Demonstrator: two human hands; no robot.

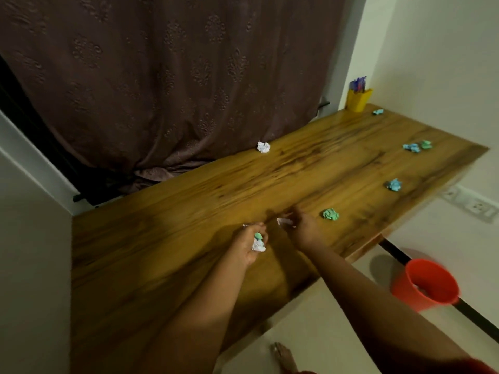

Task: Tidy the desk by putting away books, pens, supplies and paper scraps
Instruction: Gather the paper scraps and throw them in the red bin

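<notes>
We count seven loose crumpled paper balls on the wooden desk [167, 238]: one white ball [263, 147] at the desk's far edge against the brown curtain [162, 76]; one green ball [331, 214] just right of the hands; one blue ball [394, 184] further right; a blue ball [411, 147] and a green one [425, 144] touching each other near the right edge; and one small teal scrap [378, 112] beside the yellow pen holder [356, 99] in the upper right corner, which holds several pens, too blurred to count.

At lower centre, the left hand [252, 245] is clenched round a clutch of green and white scraps [258, 242], palm turned inward. The right hand [302, 228] reaches forward, fingers pinching a white scrap [284, 221] at the desk surface.

The desk's left half lies bare. One red bin [426, 284] stands on the floor off the near edge, lower right, holding paper.
</notes>
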